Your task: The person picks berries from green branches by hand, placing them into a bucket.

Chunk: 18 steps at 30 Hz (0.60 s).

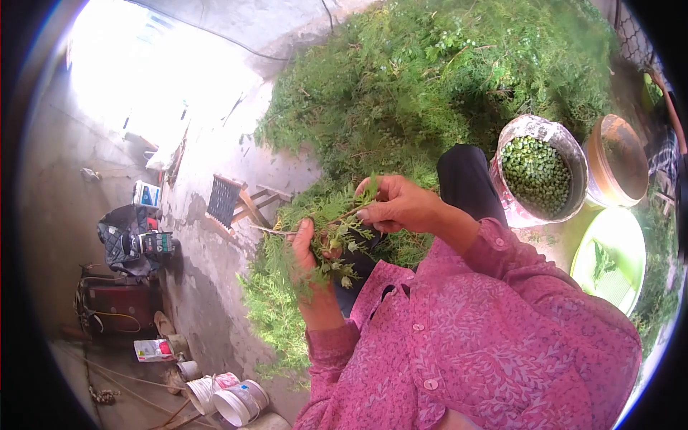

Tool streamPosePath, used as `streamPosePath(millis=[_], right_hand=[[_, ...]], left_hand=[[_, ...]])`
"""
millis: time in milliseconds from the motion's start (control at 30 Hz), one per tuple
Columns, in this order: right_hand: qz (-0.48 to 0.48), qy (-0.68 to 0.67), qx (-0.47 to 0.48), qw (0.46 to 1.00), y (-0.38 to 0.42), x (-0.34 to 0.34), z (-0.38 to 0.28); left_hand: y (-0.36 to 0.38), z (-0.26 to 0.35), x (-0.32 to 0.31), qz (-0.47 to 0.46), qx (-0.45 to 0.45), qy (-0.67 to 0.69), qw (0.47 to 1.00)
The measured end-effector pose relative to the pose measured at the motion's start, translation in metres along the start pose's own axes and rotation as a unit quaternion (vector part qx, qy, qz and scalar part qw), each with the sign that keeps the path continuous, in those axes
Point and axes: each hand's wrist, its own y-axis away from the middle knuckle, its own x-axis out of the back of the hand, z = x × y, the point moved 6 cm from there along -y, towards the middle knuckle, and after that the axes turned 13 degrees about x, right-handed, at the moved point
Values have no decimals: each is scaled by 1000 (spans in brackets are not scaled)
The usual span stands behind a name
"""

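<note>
Both my hands hold a leafy green sprig (337, 229) in front of my pink-sleeved chest. My left hand (312, 265) grips its lower part, with one finger pointing up along the thin stem. My right hand (401, 204) pinches the sprig's top between fingertips and thumb. A big heap of the same feathery green branches (430, 72) lies beyond my hands. My knee in black trousers (466, 179) shows just behind the right hand.
A metal bucket (545, 130) full of small green berries stands by my right arm. Beside it are a brown bowl (616, 158) and a light green basin (616, 236) holding a few sprigs. A small wooden stool (233, 201), white buckets (229, 398) and bags (129, 240) stand on the concrete at left.
</note>
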Motion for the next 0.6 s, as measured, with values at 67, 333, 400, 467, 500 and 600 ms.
streamPosePath(millis=[67, 333, 400, 467, 500, 600], right_hand=[[-37, 28, -73, 996, 6, -5, 3], [21, 365, -84, 927, 19, 27, -26], [138, 312, -72, 937, 41, 62, -44], [291, 338, 47, 894, 65, 105, -79], [342, 237, 131, 900, 81, 132, -94], [413, 476, 222, 744, 141, 193, -149]], left_hand=[[0, 2, 0, -19, 16, -6, 1000], [24, 37, 12, 84, -84, 11, 993], [5, 45, 43, 46, -78, 71, 993], [0, 46, 46, -46, -40, 84, 995], [13, 44, 29, -64, -13, 89, 994], [1, 24, 15, -151, 53, 202, 966]])
